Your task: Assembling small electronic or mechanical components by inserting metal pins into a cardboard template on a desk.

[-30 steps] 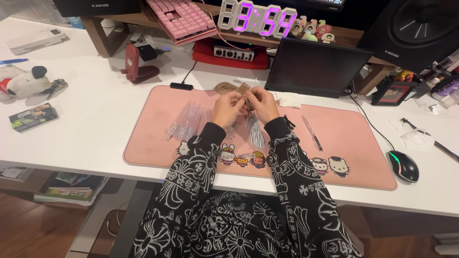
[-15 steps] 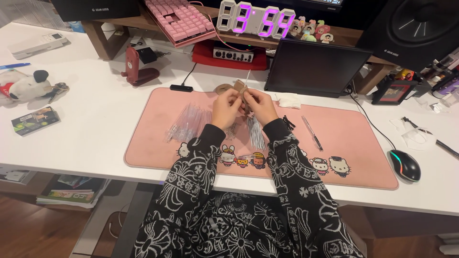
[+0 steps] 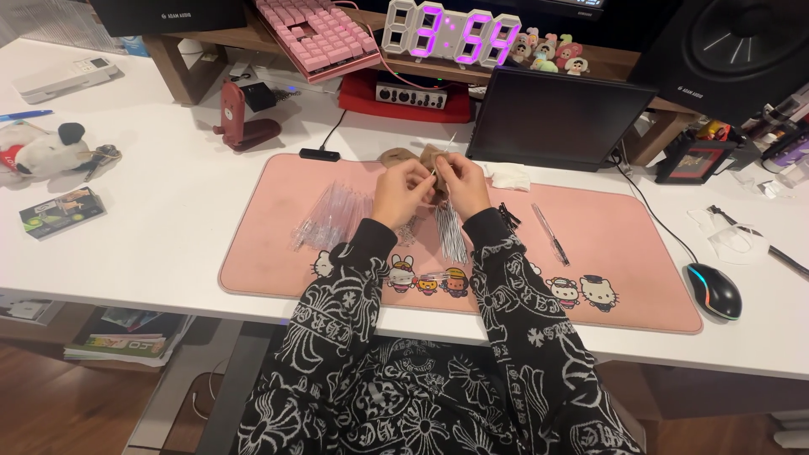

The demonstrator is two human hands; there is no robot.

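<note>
My left hand and my right hand are held close together above the pink desk mat. Both pinch a thin pale strip that pokes up between the fingertips. A bundle of thin dark strips lies on the mat just under my right wrist. A heap of clear narrow sleeves sits left of my left hand. A small brown lump rests right behind the hands. Both arms wear black sleeves with a white pattern.
A dark tablet leans behind the mat, and a slim pen lies right of my hands. A glowing mouse is at far right. A red stand, a plush toy, a small box and a pink keyboard are at the left and back.
My hands stay together over the mat and only the fingers shift a little on the thin strip. The camera has drifted slightly.
</note>
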